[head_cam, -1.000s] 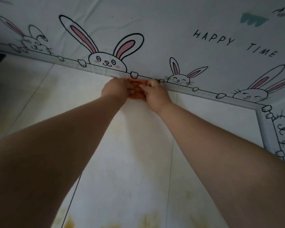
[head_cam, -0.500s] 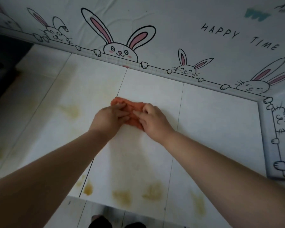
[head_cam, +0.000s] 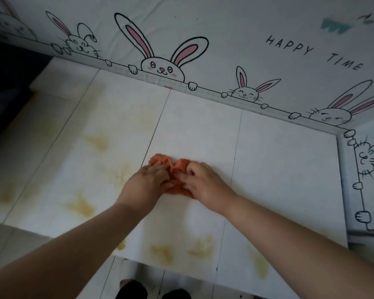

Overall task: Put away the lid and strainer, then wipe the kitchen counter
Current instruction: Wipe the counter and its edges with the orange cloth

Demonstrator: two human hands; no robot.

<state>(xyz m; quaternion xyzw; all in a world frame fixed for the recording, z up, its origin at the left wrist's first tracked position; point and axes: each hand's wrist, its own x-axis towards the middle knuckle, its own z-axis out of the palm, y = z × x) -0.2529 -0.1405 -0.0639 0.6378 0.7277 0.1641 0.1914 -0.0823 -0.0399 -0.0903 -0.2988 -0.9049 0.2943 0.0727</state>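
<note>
An orange cloth (head_cam: pixel 162 160) lies bunched on the white tiled counter (head_cam: pixel 279 180), near its middle. My left hand (head_cam: pixel 148 183) presses on the cloth's left part with its fingers bent over the folds. My right hand (head_cam: pixel 203 183) presses on the right part, fingertips dug into the fabric. Both hands meet over the cloth and hide most of it. No lid or strainer is in view.
Yellow-brown stains (head_cam: pixel 80 207) mark the counter at the left and along its front edge (head_cam: pixel 166 264). A wall covering with cartoon rabbits (head_cam: pixel 162 67) runs along the back and the right side. A dark area (head_cam: pixel 7 87) lies at the far left. Dark footwear (head_cam: pixel 134 290) shows below the counter edge.
Both hands have dragged the orange cloth from the back wall toward the front of the counter, staying together on it.
</note>
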